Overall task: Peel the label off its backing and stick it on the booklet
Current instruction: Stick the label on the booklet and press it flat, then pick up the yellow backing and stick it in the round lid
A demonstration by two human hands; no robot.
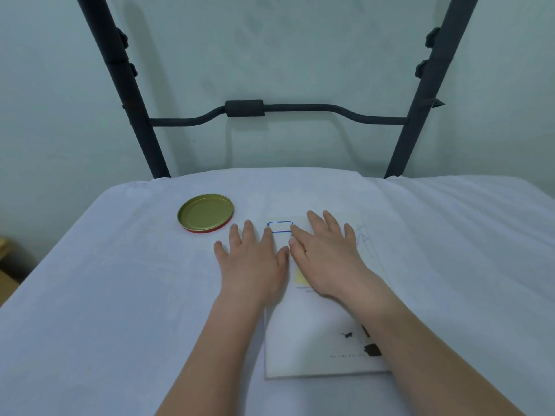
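A white booklet [315,334] lies flat on the white sheet in the middle, with small black marks near its lower right corner. A white label with a blue border [280,227] sits on the booklet's top left part. My left hand [252,259] rests palm down at the booklet's left edge, fingers spread, its fingertips just left of and below the label. My right hand [327,253] lies palm down on the booklet, its index finger touching the label's right end. Neither hand holds anything. The backing is not visible.
A round gold tin lid [206,212] with a red rim lies on the sheet to the left of the booklet. A dark metal bed frame [244,109] stands against the pale wall behind. The white sheet [120,295] covers the whole surface.
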